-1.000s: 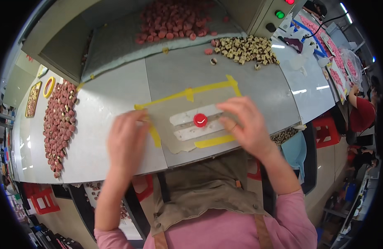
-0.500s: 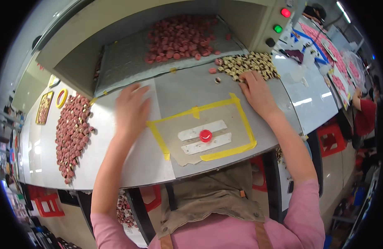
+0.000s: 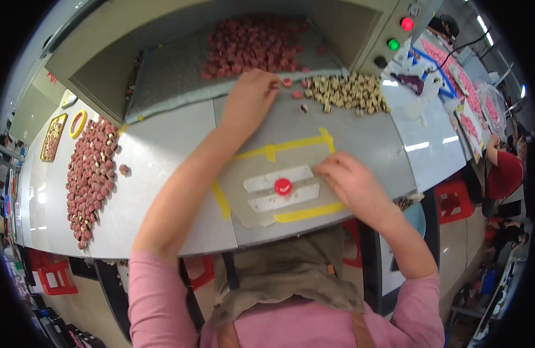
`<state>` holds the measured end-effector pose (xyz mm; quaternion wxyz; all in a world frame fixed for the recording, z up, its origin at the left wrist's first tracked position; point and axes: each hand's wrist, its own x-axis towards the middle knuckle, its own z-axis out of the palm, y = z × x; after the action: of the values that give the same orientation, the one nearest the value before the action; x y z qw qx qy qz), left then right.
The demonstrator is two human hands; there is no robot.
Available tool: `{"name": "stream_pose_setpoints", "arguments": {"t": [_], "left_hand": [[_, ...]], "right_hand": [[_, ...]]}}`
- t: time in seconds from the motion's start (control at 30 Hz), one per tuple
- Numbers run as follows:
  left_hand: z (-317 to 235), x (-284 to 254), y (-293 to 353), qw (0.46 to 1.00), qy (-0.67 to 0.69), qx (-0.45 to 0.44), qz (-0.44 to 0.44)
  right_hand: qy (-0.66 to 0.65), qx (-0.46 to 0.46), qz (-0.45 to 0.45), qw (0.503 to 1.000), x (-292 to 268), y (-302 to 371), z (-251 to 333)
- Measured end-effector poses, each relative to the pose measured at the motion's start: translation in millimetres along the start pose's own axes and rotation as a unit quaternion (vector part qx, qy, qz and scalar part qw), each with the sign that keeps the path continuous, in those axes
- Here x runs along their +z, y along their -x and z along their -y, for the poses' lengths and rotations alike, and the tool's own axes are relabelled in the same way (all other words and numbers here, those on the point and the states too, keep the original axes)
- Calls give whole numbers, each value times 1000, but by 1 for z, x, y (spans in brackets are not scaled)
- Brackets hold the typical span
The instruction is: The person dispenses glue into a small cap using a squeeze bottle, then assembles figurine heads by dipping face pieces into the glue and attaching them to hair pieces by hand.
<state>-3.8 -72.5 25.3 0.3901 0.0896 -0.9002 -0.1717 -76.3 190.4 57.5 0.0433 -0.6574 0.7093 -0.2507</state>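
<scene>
In the head view, the left hand [image 3: 253,100] curls at the front edge of a soft grey cloth pad [image 3: 170,81], beside a heap of matte, rounded pink pieces [image 3: 244,49]; whether it pinches one, I cannot tell. The right hand [image 3: 355,182] bends its fingers together near the end of the flat white strips [image 3: 278,178]; its grip is unclear. A round, glossy red piece [image 3: 283,187] sits between those strips, framed by yellow tape [image 3: 291,143]. Small cream-and-dark pieces [image 3: 349,93] lie piled beyond.
</scene>
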Motion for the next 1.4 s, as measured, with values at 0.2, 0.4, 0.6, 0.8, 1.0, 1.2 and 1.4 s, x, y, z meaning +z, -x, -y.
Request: {"name": "stream_pose_setpoints", "arguments": {"t": [0.2,0.4,0.6,0.8,1.0,1.2,1.4], "left_hand": [[-62,-91,68,826,383,-404,84],[-110,-102,119,618,601,-506,17],[-122,-89,139,576,667,-472,10],[-128,-87,140,601,645,-471,-32],[-123,-87,146,588,673,-446,-41],[-129,-86,145,591,660,-461,-48],[-137,-78,143,668,604,-431,-54]], "right_hand": [[-63,44,-15,997,-1,3,-8],[-39,36,26,998,-2,-4,4],[-117,-9,26,993,20,-21,39],[-40,-78,45,995,30,-30,40],[9,-83,46,995,30,-32,42],[-225,50,30,973,33,-22,48],[-421,95,-40,901,49,-16,63]]}}
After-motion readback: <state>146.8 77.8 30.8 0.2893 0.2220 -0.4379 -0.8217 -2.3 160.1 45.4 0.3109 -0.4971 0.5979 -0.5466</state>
